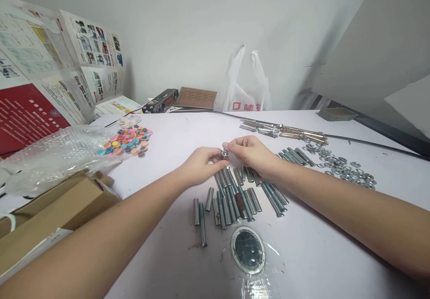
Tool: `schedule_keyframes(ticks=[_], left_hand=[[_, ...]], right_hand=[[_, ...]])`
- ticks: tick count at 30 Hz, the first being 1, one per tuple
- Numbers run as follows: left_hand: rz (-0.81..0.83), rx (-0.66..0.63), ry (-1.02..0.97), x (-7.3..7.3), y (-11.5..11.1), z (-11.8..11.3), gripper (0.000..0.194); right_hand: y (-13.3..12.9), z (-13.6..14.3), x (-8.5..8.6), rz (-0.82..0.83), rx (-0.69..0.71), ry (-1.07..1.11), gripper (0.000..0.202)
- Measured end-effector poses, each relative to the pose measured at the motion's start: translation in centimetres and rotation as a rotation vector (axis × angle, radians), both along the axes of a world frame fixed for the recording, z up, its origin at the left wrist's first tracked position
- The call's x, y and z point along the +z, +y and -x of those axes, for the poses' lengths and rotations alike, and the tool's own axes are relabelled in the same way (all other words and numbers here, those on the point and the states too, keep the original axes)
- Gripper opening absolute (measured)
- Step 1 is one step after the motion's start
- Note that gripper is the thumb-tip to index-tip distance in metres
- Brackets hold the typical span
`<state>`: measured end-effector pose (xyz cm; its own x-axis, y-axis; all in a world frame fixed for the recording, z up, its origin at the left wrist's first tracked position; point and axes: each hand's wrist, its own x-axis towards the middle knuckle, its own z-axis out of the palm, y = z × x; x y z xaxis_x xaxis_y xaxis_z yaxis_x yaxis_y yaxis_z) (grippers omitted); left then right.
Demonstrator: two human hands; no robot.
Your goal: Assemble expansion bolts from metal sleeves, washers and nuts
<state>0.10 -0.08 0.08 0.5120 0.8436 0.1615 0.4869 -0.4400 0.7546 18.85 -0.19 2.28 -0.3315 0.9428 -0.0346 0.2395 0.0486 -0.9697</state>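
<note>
The left hand [200,163] reaches in from the lower left, forearm stretched flat over the table [319,254], fingers pinched on a small metal bolt [225,153] held just above a heap of bolts and sleeves [235,196]. The right hand [250,152] meets it from the right, wrist low, fingertips closed on the same bolt.
</note>
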Motion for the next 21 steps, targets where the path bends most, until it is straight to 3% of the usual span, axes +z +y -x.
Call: schedule_keyframes(ticks=[3,7,12,15,21], left_hand=[[0.011,-0.017,-0.016,0.0,-0.1,0.1,0.024],[0.028,-0.014,-0.018,0.1,-0.1,0.1,0.020],[0.022,-0.011,-0.024,0.0,-0.1,0.0,0.021],[0.020,-0.016,-0.038,0.0,-0.1,0.0,0.018],[0.029,-0.014,-0.044,0.2,-0.1,0.0,0.018]], right_hand=[[0.5,-0.4,0.0,-0.010,-0.033,-0.023,0.036],[1.6,-0.9,0.2,0.015,-0.058,-0.043,0.009],[1.8,-0.8,0.6,0.059,-0.074,-0.001,0.030],[1.5,-0.7,0.8,0.041,-0.065,0.033,0.026],[1.3,-1.0,0.9,-0.168,-0.016,-0.004,0.024]])
